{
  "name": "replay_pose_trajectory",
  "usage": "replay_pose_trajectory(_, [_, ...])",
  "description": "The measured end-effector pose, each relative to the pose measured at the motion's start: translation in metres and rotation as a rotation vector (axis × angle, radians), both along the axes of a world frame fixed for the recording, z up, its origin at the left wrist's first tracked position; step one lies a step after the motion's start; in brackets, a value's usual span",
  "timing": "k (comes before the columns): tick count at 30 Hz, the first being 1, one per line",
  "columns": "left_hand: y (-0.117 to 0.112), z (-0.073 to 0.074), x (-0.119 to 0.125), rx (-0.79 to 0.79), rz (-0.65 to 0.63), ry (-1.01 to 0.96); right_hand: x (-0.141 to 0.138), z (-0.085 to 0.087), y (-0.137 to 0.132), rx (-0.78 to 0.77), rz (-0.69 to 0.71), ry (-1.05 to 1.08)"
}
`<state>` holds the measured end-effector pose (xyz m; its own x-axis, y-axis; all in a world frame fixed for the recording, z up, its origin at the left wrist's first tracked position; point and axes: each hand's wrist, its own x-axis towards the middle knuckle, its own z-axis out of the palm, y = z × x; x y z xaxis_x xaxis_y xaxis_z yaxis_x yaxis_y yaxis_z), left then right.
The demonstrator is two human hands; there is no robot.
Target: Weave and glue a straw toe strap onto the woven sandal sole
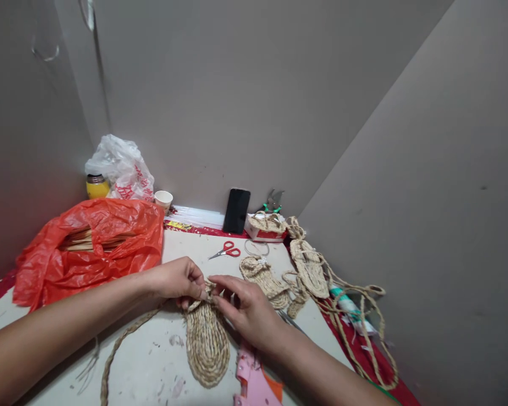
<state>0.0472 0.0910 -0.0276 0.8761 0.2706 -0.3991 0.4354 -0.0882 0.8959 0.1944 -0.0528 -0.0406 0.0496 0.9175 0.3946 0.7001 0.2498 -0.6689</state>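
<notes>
A woven straw sandal (207, 349) lies on the table in front of me, its rounded sole end pointing toward me. My left hand (182, 282) pinches the straw strap at the sandal's far end between thumb and fingers. From the other side, my right hand (249, 307) has its thumb and fingertips closed on the same strap. The exact spot between the fingertips is partly hidden. A braided straw cord (125, 338) runs from beneath my left hand toward the table's near edge. Just right of the sandal lies a pink tool (258, 378), perhaps a glue gun, partly covered by my right forearm.
Beyond my hands are red-handled scissors (226, 250) and a finished straw sandal (262, 279). A red plastic bag (97, 254) fills the left side. Along the back stand a paper cup (163, 199), a phone (236, 211) and pruning shears (273, 202). Braided cords (379, 332) trail at right.
</notes>
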Motion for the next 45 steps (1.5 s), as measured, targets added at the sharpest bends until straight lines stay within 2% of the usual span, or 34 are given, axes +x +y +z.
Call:
replay_pose_trajectory(3, [0.0,-0.001,0.001,0.012,0.003,-0.001,0.016,0.014,-0.006,0.042,-0.138,0.057])
replay_pose_trajectory(8, [-0.001,-0.004,0.001,0.034,0.004,-0.009,0.057,0.041,-0.017,0.101,-0.405,0.224])
replay_pose_trajectory(13, [-0.002,-0.007,0.001,0.05,0.0,-0.029,0.075,0.049,-0.025,0.072,-0.514,0.342])
replay_pose_trajectory(17, [-0.002,-0.006,0.0,0.054,-0.016,-0.031,0.062,0.044,-0.028,-0.021,-0.468,0.423])
replay_pose_trajectory(23, [0.002,0.001,-0.002,0.056,-0.053,0.011,0.033,0.044,-0.036,-0.163,-0.285,0.523])
replay_pose_trajectory(26, [0.005,0.004,-0.002,0.099,-0.012,-0.01,0.023,0.044,-0.042,-0.214,-0.211,0.538])
replay_pose_trajectory(29, [0.003,0.01,-0.001,0.212,0.105,-0.098,0.014,0.044,-0.045,-0.277,-0.156,0.614])
replay_pose_trajectory(33, [-0.017,0.028,-0.004,0.404,0.299,-0.332,0.001,0.044,-0.048,-0.353,-0.117,0.75])
replay_pose_trajectory(35, [-0.034,0.035,-0.009,0.443,0.268,-0.423,-0.005,0.044,-0.048,-0.365,-0.106,0.796])
replay_pose_trajectory(36, [-0.043,0.037,-0.011,0.47,0.186,-0.487,-0.008,0.043,-0.048,-0.364,-0.098,0.818])
replay_pose_trajectory(37, [-0.052,0.037,-0.012,0.476,0.125,-0.533,-0.011,0.043,-0.048,-0.363,-0.085,0.836])
replay_pose_trajectory(39, [-0.065,0.034,-0.015,0.477,0.095,-0.605,-0.016,0.042,-0.048,-0.366,-0.059,0.863])
replay_pose_trajectory(45, [-0.079,0.025,-0.015,0.434,0.253,-0.705,-0.028,0.043,-0.054,-0.356,-0.032,1.076])
